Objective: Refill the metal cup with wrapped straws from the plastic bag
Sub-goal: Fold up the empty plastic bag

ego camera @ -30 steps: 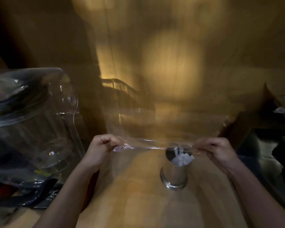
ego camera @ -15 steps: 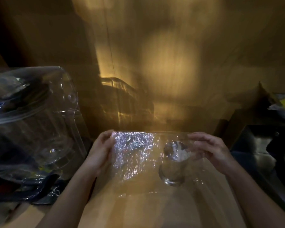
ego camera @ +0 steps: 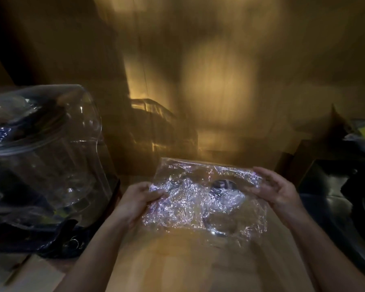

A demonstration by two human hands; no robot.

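Note:
A clear crinkled plastic bag [ego camera: 190,199] is held flat between both hands above the wooden counter. My left hand [ego camera: 137,201] pinches its left edge with thumb on top. My right hand [ego camera: 276,190] holds its right edge, fingers partly spread. The metal cup [ego camera: 223,207] stands upright under the bag and shows dimly through the plastic, with pale wrapped straws blurred inside it. The bag looks empty.
A large clear plastic container [ego camera: 42,152] sits at the left over dark items. Another clear tub [ego camera: 156,127] stands behind against the wooden wall [ego camera: 219,70]. A dark sink area [ego camera: 341,197] lies at the right. The wooden counter [ego camera: 198,266] extends toward me.
The bag, first stretched edge-on above the cup, has been tilted flat and lowered over the cup. Both hands moved slightly down and closer to me.

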